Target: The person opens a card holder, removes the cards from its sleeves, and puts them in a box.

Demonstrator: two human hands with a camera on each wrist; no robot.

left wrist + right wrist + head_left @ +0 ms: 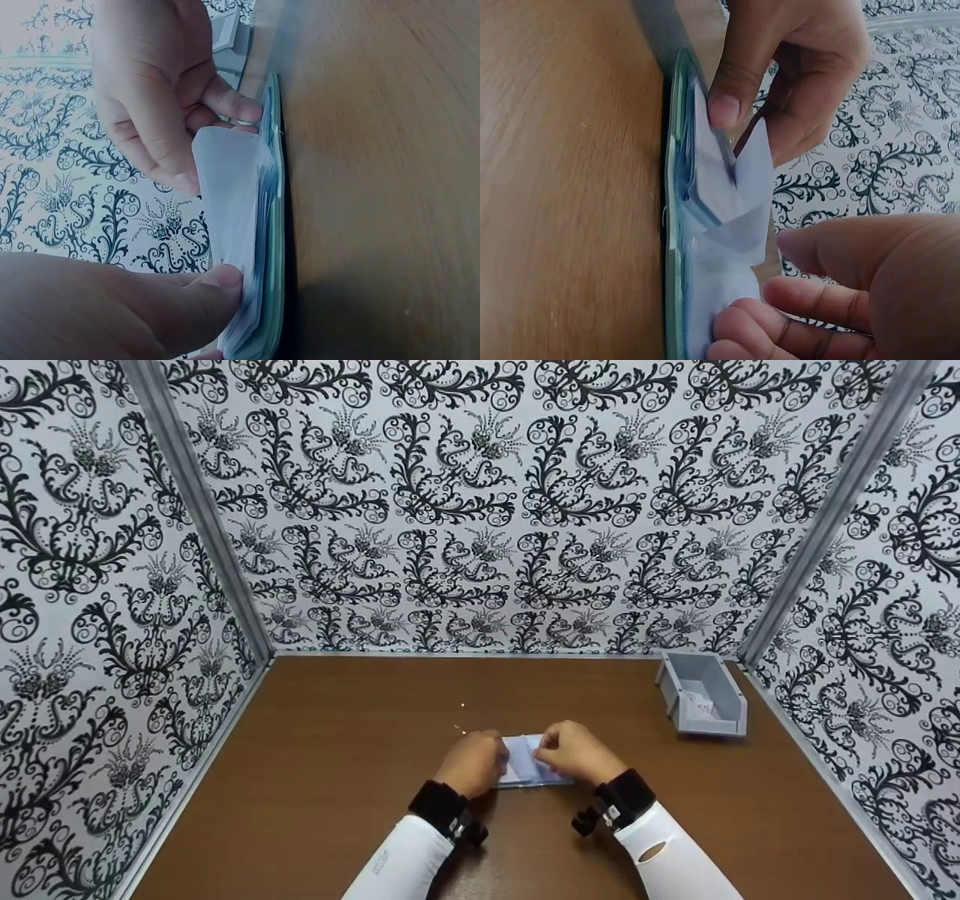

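Observation:
A small opened booklet [525, 761] with a green-edged cover [674, 225] and thin pale leaves lies on the brown table in front of me. My left hand [474, 761] is on its left part; in the right wrist view the thumb [726, 109] presses on a stack of leaves, fingers behind. One whitish leaf [754, 195] stands raised and bent over the middle. My right hand [577, 751] is at the right part, its loosely bent fingers [750, 322] touching the page there. Its thumb stands apart from them, close to the raised leaf's edge.
A grey open-front bin [701, 697] with a white paper inside stands at the back right of the table [360, 712]. Tiny shiny bits [460, 730] lie just beyond my left hand. Patterned walls [480, 510] enclose the back and both sides.

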